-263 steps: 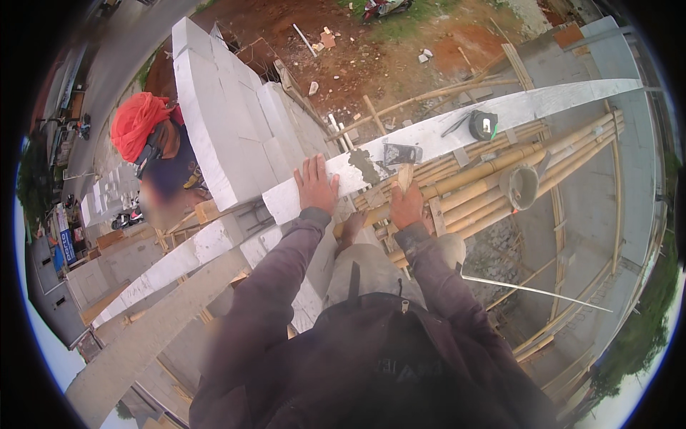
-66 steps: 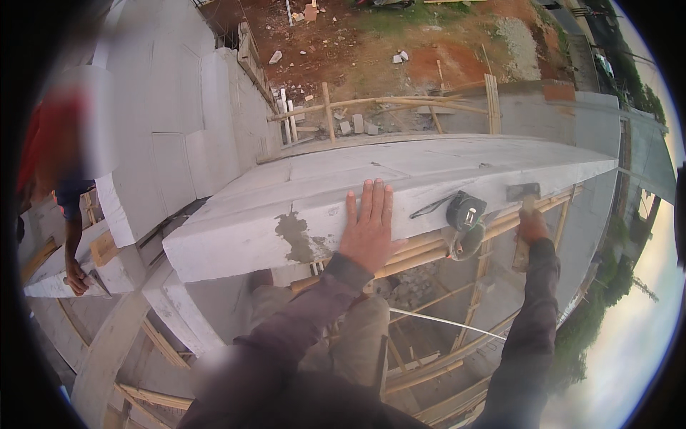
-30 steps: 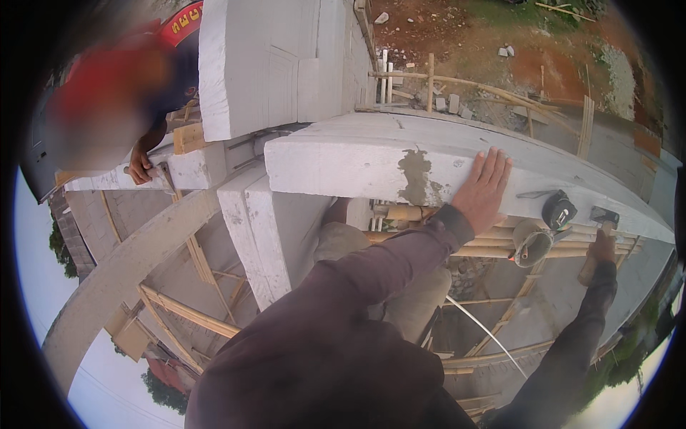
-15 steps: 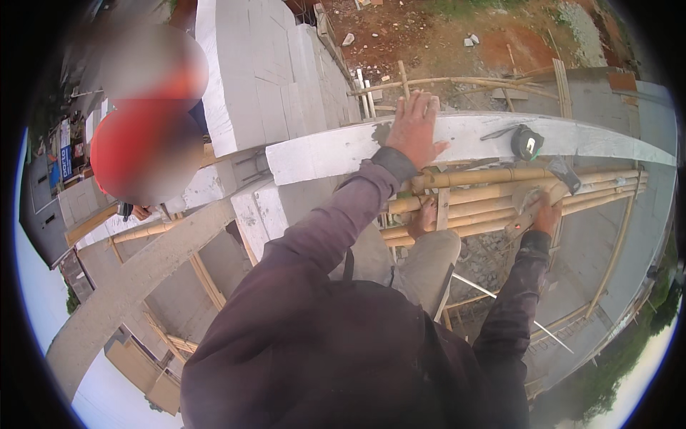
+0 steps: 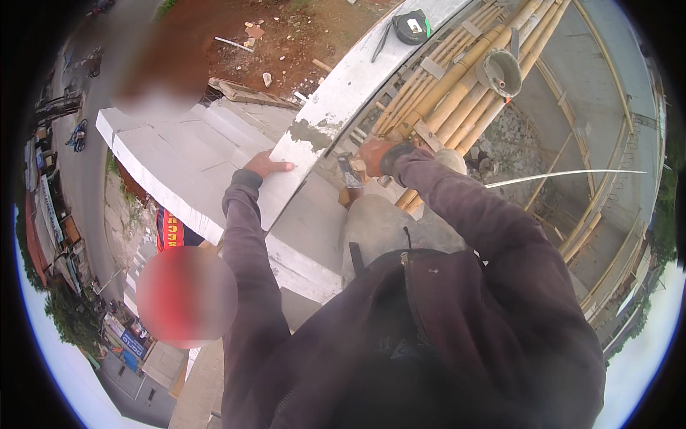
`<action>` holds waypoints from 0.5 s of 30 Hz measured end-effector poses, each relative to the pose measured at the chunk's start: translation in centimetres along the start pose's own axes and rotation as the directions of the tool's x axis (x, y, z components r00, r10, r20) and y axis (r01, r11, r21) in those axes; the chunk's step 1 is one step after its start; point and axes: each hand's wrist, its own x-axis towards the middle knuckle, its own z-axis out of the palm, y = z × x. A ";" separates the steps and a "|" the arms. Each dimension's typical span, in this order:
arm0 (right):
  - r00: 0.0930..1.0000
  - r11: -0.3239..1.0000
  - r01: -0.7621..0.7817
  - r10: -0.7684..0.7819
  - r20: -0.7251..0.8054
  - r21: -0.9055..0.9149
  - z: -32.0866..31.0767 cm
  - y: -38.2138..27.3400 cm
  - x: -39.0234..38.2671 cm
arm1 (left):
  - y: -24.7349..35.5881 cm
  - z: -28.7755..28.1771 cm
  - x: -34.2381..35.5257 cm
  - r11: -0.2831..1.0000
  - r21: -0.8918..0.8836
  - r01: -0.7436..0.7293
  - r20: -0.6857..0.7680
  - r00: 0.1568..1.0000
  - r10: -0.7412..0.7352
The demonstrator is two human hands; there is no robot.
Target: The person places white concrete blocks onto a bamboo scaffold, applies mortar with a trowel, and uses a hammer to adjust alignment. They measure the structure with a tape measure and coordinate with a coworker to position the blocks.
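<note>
Head camera view: my left hand (image 5: 264, 166) lies on the near end of a pale block wall (image 5: 364, 68), thumb stretched over the top, fingers reaching to the left edge, spread wide and gripping no tool. My right hand (image 5: 373, 156) is closed around the wooden handle of a hammer (image 5: 349, 171). Its dark head sits low, just off the wall's right edge; I cannot tell whether it touches the blocks.

That top edge runs away from me to the upper right, with a patch of grey mortar (image 5: 309, 134) near my end and a tape measure (image 5: 411, 27) lying further along. To the right, a gap separates the wall from bundled bamboo poles (image 5: 457, 93), and past these the space drops to rubble (image 5: 514, 132). On my left, another block wall (image 5: 171, 150) stands close by my hand, with a co-worker's red headgear (image 5: 187, 297) near my left sleeve.

A round grey bucket (image 5: 500, 73) sits at the bamboo, mouth toward me; its inside looks grey, but I cannot tell what it contains.
</note>
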 end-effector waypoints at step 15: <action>0.996 0.989 -0.057 0.065 0.056 -0.136 -2.9 -5.1 3.3 | -0.7 -0.3 0.8 1.000 -0.015 -0.001 0.008 1.000 0.001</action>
